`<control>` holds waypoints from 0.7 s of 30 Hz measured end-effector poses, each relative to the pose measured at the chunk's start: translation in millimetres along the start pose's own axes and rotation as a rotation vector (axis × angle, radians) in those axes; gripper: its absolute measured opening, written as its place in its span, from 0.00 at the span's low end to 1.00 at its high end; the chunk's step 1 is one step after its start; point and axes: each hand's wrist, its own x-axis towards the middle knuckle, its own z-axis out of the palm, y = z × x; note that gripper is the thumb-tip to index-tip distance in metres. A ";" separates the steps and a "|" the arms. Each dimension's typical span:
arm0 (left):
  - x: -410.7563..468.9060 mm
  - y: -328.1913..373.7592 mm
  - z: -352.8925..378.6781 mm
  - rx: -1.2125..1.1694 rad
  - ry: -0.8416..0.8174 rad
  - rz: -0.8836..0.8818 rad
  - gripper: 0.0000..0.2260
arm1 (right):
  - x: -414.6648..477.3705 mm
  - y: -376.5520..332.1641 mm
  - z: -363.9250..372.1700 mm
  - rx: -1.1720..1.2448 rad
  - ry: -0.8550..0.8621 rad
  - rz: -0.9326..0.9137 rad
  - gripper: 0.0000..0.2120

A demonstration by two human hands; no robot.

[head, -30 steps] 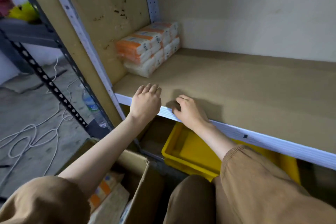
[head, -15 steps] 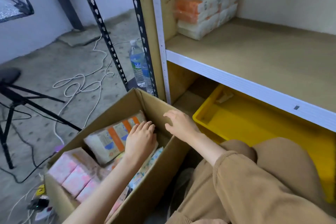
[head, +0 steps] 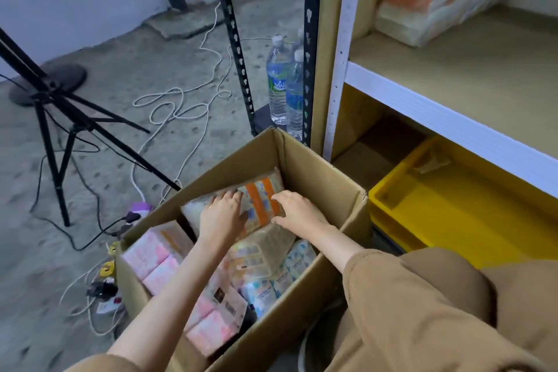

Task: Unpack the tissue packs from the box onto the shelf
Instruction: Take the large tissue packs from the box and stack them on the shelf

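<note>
Both hands, left (head: 222, 217) and right (head: 299, 211), rest open on an orange-striped tissue pack (head: 256, 205) inside the box (head: 320, 178), other packs (head: 157, 263) below them.

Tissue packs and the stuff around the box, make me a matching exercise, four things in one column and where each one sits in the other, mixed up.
Things:
1. orange-striped pack
2. pink packs
3. water bottles
4. yellow bin

Places:
A. under the shelf board
B. on the floor behind the box
C. under both hands in the box
D. at the box's left end

Pairs: 1-C, 2-D, 3-B, 4-A
</note>
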 end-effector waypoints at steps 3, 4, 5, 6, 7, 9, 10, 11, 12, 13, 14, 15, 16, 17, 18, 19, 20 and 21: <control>27.3 -10.6 2.8 0.016 -0.140 -0.072 0.23 | 32.5 -4.8 7.4 -0.009 -0.035 -0.020 0.28; 35.9 -14.4 6.4 0.015 -0.178 -0.092 0.25 | 44.2 -5.4 9.6 -0.019 -0.040 -0.030 0.28; 43.1 -17.7 10.3 0.015 -0.210 -0.113 0.26 | 55.7 -5.1 11.4 -0.031 -0.043 -0.039 0.28; 49.2 -21.0 14.5 0.015 -0.237 -0.133 0.27 | 66.4 -4.6 12.7 -0.042 -0.045 -0.050 0.28; 54.1 -23.9 17.9 0.012 -0.261 -0.149 0.28 | 76.6 -3.6 13.6 -0.053 -0.052 -0.060 0.29; 61.1 -27.3 22.2 -0.007 -0.287 -0.181 0.29 | 94.1 -1.6 14.8 -0.074 -0.093 -0.084 0.30; 62.9 -28.2 23.5 -0.022 -0.298 -0.196 0.29 | 101.5 -0.7 15.5 -0.085 -0.126 -0.096 0.31; 63.7 -28.3 24.2 -0.037 -0.308 -0.207 0.28 | 108.0 -0.1 16.1 -0.097 -0.161 -0.102 0.32; 63.7 -28.2 24.5 -0.044 -0.317 -0.212 0.27 | 114.4 0.2 17.3 -0.110 -0.196 -0.105 0.33; 62.9 -27.4 24.1 -0.040 -0.318 -0.215 0.26 | 120.2 0.5 18.6 -0.120 -0.228 -0.106 0.34; 61.7 -26.0 23.6 -0.037 -0.310 -0.219 0.24 | 124.2 0.9 19.4 -0.129 -0.253 -0.110 0.35; 60.0 -23.6 22.0 -0.037 -0.290 -0.227 0.23 | 127.3 1.5 20.4 -0.139 -0.270 -0.113 0.35; 58.0 -20.8 19.7 -0.036 -0.266 -0.238 0.21 | 128.8 1.9 20.4 -0.150 -0.272 -0.121 0.34; 56.3 -17.8 17.2 -0.031 -0.242 -0.250 0.20 | 128.8 2.3 19.2 -0.164 -0.257 -0.131 0.33; 54.7 -14.2 14.8 -0.021 -0.215 -0.256 0.19 | 126.8 2.8 16.6 -0.183 -0.226 -0.146 0.31; 53.0 -10.1 12.6 -0.008 -0.191 -0.254 0.18 | 123.7 3.4 13.3 -0.204 -0.188 -0.162 0.29; 50.4 -6.0 10.6 0.007 -0.173 -0.246 0.18 | 119.3 4.0 10.3 -0.223 -0.148 -0.177 0.26; 46.9 -2.2 8.5 0.018 -0.159 -0.234 0.17 | 114.7 5.0 8.2 -0.237 -0.108 -0.190 0.24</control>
